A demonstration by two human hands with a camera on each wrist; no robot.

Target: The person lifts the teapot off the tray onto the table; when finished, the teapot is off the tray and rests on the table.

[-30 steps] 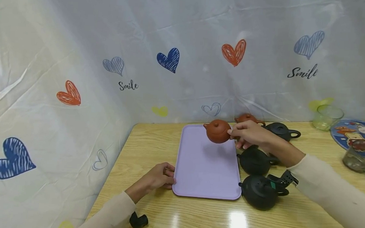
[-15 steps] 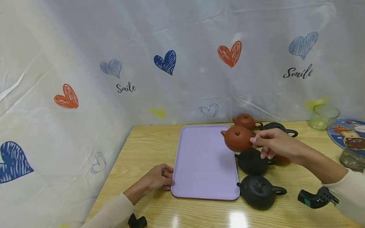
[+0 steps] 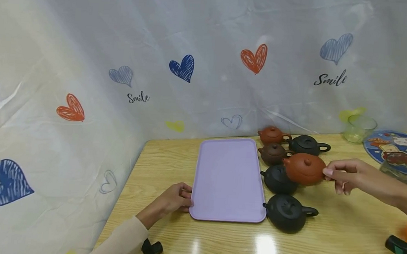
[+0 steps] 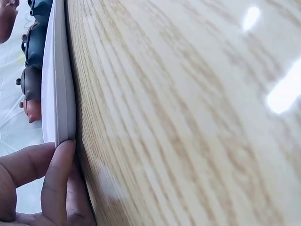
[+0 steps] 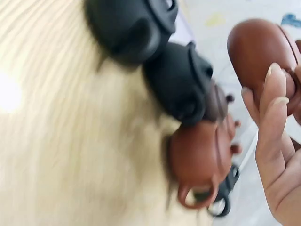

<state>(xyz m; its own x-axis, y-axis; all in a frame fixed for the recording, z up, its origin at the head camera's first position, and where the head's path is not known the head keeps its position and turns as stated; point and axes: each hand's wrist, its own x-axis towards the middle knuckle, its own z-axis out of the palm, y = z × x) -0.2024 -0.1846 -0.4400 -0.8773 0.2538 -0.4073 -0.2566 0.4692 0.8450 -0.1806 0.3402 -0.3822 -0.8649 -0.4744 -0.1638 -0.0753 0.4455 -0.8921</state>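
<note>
A lilac tray lies on the wooden table. My left hand grips its near left corner, and a fingertip lies against the tray's edge. To the right of the tray my right hand holds a red-brown teapot by its handle, in the air over the other pots. In the right wrist view my fingers curl behind that teapot. Below it stand two black teapots.
Further back stand a dark brown teapot, a small red-brown teapot and a black teapot. At the far right are a green glass, a patterned plate and a glass bowl. A heart-printed sheet hangs behind and to the left.
My right hand has carried the red-brown teapot from above the tray's far end to the right, off the tray and past the black teapots. The left hand has stayed at the tray's corner.
</note>
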